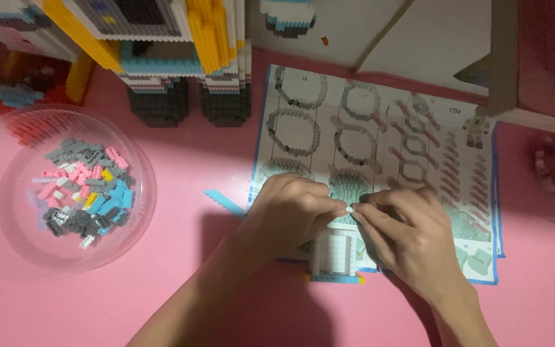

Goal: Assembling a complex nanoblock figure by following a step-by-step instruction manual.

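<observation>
Head view is showing a clear bowl (137, 212) of loose bricks sitting well left of the left hand (290, 209), which is pinching a tiny white brick (349, 209) together with the right hand (406, 231), both hovering over the instruction sheet (380, 122); pressing it home is calling for fine alignment.

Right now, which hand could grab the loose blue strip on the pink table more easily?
The left hand, probably. The blue strip lies just beside it on its outer side, while the right hand sits farther off, and would have to cross over the left.
</observation>
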